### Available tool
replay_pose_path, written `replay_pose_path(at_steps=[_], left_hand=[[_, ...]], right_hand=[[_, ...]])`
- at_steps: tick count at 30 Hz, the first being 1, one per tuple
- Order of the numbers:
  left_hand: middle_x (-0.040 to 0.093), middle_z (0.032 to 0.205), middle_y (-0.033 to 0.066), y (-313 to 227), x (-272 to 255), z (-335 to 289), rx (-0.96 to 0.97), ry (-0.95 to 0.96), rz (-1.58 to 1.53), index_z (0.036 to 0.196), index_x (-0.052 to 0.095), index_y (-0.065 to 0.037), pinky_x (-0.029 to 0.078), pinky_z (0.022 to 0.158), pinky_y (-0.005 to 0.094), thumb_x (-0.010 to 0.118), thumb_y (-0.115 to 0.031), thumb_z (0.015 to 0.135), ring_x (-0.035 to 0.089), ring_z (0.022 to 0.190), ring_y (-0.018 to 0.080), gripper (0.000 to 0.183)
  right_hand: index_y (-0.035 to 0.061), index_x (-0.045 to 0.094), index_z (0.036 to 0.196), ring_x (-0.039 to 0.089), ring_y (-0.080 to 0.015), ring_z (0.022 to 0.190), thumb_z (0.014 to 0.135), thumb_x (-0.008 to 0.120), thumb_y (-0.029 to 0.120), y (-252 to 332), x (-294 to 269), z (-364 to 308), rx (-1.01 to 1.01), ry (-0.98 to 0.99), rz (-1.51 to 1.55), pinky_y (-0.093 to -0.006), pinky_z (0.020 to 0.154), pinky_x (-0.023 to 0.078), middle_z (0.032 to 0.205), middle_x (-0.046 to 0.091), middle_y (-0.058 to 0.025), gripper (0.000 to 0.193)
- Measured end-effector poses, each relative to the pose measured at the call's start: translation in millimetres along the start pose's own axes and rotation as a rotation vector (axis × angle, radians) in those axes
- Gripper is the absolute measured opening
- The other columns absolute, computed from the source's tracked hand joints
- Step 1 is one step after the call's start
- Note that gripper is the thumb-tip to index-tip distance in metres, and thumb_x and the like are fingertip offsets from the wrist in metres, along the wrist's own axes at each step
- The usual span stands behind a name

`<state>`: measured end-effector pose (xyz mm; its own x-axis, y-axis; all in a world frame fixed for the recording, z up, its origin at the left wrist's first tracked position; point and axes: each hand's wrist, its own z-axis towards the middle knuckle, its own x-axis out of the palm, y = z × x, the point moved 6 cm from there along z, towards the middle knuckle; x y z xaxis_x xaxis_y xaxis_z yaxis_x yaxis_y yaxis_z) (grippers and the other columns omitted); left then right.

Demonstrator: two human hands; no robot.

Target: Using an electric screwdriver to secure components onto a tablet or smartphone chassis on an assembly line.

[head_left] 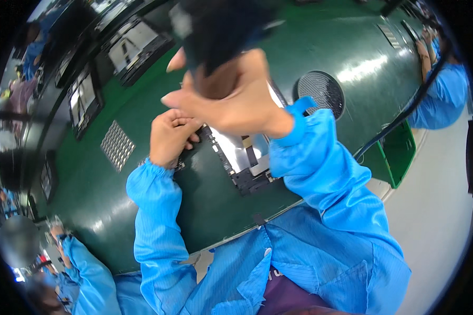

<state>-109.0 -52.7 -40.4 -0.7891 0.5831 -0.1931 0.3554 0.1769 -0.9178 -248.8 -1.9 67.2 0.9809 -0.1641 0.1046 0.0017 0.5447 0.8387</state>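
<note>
left hand [169,137]: fist curled, pressing the left edge of the flat silver-and-black panel [240,155] on the green worktop [142,105] | right hand [231,94]: raised, fingers closed on a blurred dark object [215,26]

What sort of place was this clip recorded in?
Likely an electronics assembly line: a long green belt carrying flat panels, a co-worker alongside in the same blue smock, and an opened panel under the left hand.
</note>
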Motion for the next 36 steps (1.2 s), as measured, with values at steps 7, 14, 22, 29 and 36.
replay_pose_path(at_steps=[7,14,22,29,36], left_hand=[[0.062,0.074,0.0055,-9,2,-6,0.043,0.048,-0.338,0.091,0.057,0.001,0.044,0.043,0.0177,0.07,-0.013,0.081,0.059,0.055,0.0105,0.021],[0.062,0.069,0.0066,5,10,-4,-0.039,-0.002,-0.333,0.086,0.059,0.002,0.047,0.044,0.02,0.069,-0.016,0.082,0.059,0.052,0.012,0.022],[0.061,0.064,0.0068,-6,10,-11,0.007,-0.113,0.037,0.078,0.061,0.003,0.044,0.043,0.0193,0.071,-0.019,0.081,0.058,0.049,0.011,0.025],[0.06,0.064,0.0069,-3,19,-14,-0.205,0.084,0.13,0.074,0.057,0.0,0.046,0.044,0.0205,0.063,-0.025,0.087,0.062,0.054,0.0138,0.029],[0.065,0.071,0.009,4,36,-17,-0.197,0.35,0.082,0.08,0.061,0.001,0.051,0.053,0.0222,0.068,-0.016,0.083,0.065,0.066,0.0147,0.019]], right_hand=[[0.0006,0.051,0.1,0.055,-0.0152,0.047,0.074,0.067,-0.006,47,-145,-29,-0.162,-0.232,-0.066,-0.0286,0.044,0.045,0.062,0.056,-0.0074,0.031],[-0.0014,0.057,0.092,0.057,-0.0115,0.049,0.072,0.074,0.0,20,-168,-45,-0.069,-0.354,-0.132,-0.0221,0.044,0.044,0.062,0.06,-0.0047,0.026],[-0.0014,0.054,0.096,0.057,-0.013,0.048,0.073,0.073,-0.001,13,-170,-43,-0.028,-0.284,-0.215,-0.0237,0.046,0.045,0.063,0.06,-0.0066,0.03],[-0.0011,0.054,0.096,0.057,-0.0109,0.048,0.073,0.073,-0.001,10,-175,-47,-0.04,-0.314,-0.264,-0.0219,0.045,0.045,0.064,0.06,-0.0059,0.03],[0.0012,0.054,0.103,0.055,-0.0131,0.05,0.078,0.067,0.004,30,-161,-43,-0.07,-0.373,-0.328,-0.0267,0.05,0.044,0.062,0.056,-0.0049,0.028]])
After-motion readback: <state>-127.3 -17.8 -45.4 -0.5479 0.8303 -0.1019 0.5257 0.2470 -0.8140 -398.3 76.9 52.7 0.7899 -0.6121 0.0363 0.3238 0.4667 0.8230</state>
